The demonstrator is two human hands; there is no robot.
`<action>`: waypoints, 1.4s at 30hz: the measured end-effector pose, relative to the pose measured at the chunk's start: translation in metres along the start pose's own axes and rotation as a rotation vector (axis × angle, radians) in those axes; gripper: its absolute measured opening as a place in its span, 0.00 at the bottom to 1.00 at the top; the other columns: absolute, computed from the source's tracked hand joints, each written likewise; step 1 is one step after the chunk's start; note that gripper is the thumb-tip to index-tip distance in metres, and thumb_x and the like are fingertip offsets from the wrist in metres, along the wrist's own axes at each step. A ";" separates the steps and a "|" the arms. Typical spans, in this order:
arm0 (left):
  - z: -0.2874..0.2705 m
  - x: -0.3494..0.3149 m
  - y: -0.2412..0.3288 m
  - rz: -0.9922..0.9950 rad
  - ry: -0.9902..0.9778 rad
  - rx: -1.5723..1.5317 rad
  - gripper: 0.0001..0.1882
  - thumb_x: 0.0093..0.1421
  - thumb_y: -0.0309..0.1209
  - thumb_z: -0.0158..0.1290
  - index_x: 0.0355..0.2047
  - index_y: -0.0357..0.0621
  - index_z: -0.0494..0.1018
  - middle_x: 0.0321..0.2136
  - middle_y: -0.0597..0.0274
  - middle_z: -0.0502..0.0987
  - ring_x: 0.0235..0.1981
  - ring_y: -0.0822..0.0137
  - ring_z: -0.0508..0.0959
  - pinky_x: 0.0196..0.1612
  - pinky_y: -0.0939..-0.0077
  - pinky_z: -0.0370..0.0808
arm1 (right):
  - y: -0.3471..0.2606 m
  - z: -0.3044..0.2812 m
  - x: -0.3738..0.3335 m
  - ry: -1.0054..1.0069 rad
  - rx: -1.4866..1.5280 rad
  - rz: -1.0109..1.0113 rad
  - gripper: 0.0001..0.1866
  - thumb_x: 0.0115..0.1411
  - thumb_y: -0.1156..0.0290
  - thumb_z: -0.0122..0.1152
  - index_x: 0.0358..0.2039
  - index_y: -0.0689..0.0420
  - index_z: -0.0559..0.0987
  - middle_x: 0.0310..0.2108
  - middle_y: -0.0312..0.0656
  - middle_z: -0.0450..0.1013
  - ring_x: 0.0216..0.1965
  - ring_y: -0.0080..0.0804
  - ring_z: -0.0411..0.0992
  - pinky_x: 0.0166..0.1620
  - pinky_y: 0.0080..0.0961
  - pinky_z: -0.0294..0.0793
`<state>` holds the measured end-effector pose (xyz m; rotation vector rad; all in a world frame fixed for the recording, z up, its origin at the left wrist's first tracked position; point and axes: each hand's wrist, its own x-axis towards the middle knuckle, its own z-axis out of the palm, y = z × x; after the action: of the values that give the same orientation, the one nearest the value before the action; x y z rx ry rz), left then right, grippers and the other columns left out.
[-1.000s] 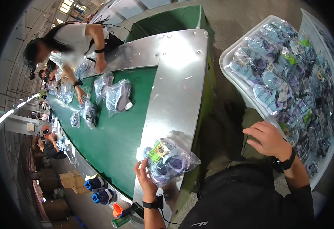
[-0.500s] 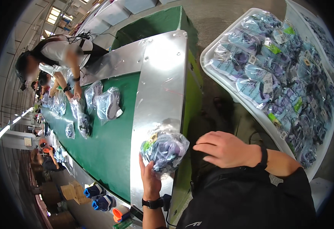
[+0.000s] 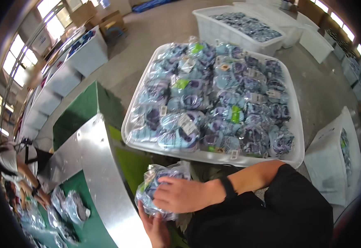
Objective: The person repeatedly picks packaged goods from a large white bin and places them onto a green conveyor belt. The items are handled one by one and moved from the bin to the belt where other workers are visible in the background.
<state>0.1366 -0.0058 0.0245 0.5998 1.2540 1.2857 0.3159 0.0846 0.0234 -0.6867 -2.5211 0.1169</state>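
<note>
A clear plastic bag with light blue and purple shoes [image 3: 149,188] is in front of me, held between both hands beside the metal table edge. My left hand [image 3: 155,229] is closed on its lower edge, with the thumb against the bag. My right hand [image 3: 184,194] presses over the top of the same bag, its fingers curled onto the plastic. Just beyond is a large white bin [image 3: 213,159], filled with rows of similar bagged shoes [image 3: 230,111], some showing green tags and white labels.
At the left, a metal-edged table [image 3: 102,165] has a green belt [image 3: 77,182] with more bagged shoes [image 3: 75,208]. A co-worker [image 3: 23,165] reaches over it. Other white bins stand behind [image 3: 238,29] and at the right [image 3: 333,161]. A green box [image 3: 81,111] is beyond the table.
My view has swung right toward the bin. The bagged shoes have moved off the metal table edge toward the bin, and my right hand has come onto the bag.
</note>
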 end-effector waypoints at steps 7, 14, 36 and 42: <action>-0.033 0.001 0.013 0.117 -0.098 0.435 0.36 0.73 0.25 0.57 0.77 0.46 0.55 0.51 0.53 0.80 0.50 0.64 0.81 0.56 0.69 0.78 | 0.103 -0.118 -0.086 0.058 -0.203 0.149 0.24 0.52 0.75 0.65 0.53 0.51 0.80 0.53 0.37 0.77 0.65 0.37 0.73 0.76 0.53 0.56; -0.101 0.000 -0.003 0.117 0.005 0.464 0.34 0.72 0.22 0.58 0.74 0.41 0.58 0.49 0.55 0.82 0.46 0.67 0.82 0.51 0.74 0.79 | 0.213 -0.127 -0.199 0.107 -0.339 0.672 0.29 0.49 0.79 0.68 0.54 0.53 0.77 0.62 0.42 0.74 0.68 0.47 0.68 0.74 0.52 0.60; -0.320 0.089 0.082 0.364 0.558 0.899 0.25 0.64 0.31 0.65 0.59 0.33 0.77 0.51 0.50 0.81 0.53 0.62 0.80 0.56 0.67 0.78 | 0.261 -0.046 -0.233 0.279 -0.473 0.801 0.34 0.58 0.77 0.68 0.65 0.60 0.70 0.61 0.53 0.70 0.66 0.55 0.67 0.70 0.43 0.64; -0.435 0.170 0.108 0.346 0.842 1.003 0.31 0.65 0.37 0.64 0.62 0.29 0.74 0.58 0.40 0.79 0.60 0.52 0.78 0.64 0.64 0.72 | 0.153 -0.055 -0.163 0.255 -0.182 0.840 0.31 0.60 0.79 0.62 0.65 0.60 0.72 0.59 0.49 0.72 0.61 0.46 0.71 0.63 0.38 0.69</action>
<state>-0.3313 0.0516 -0.0636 1.0517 2.6401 1.1466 0.5329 0.1342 -0.0376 -1.6769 -1.8699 0.0830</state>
